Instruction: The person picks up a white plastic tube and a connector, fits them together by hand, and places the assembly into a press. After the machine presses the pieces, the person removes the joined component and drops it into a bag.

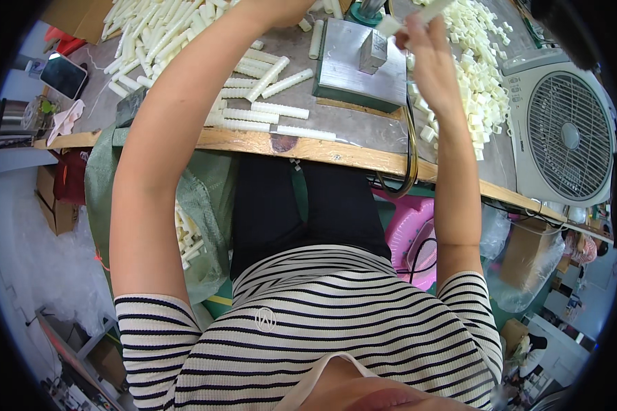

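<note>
My right hand (428, 65) is raised over the right side of a metal press block (349, 65), its fingers closed around a cream-white plastic tube (433, 9). The tube is slightly blurred, and its blocky end (389, 26) shows left of the fingers. A small upright metal block (373, 53) stands on the press plate. My left hand (288, 9) is at the top edge beyond the press's left side, cut off by the frame, so its fingers cannot be made out. Many ribbed white tubes (267, 79) lie under and around my left forearm.
Small white square caps (483, 75) are heaped right of the press. Beside them a grey box fan (569, 133) stands at the right. A phone (63, 74) lies at the left. A wooden table edge (336, 156) runs in front; a green sack (209, 226) and pink basket (411, 233) are below.
</note>
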### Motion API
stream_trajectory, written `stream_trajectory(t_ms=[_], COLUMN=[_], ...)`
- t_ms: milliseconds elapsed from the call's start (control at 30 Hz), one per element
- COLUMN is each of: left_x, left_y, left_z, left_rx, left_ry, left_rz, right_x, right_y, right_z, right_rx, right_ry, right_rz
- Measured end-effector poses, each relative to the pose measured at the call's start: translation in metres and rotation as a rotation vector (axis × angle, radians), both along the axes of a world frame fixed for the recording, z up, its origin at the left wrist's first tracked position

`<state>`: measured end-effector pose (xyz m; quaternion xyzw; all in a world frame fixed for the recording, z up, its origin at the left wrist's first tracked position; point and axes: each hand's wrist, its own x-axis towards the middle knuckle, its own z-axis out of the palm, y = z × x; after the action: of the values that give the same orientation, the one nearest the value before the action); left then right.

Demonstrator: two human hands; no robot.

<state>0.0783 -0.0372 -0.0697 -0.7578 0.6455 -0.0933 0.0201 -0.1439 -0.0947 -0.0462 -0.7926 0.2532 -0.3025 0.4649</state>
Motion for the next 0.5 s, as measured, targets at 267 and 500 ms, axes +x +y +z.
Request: stream_trajectory(t_ms=[267, 500], left_x=[-0.010, -0.035], left_y=[0.032, 0.076], left_z=[0.008, 0.043], left_rx=[0.014, -0.527], left_ry=[0.154, 1.623], left_rz=[0.161, 0.003], right_x=[0.009, -0.003], right_y=[-0.012, -0.004], right_z=[-0.043, -0.037], right_rx=[-0.473, -0.248], right_ry=[-0.072, -0.033], right_rz=[0.057, 0.131])
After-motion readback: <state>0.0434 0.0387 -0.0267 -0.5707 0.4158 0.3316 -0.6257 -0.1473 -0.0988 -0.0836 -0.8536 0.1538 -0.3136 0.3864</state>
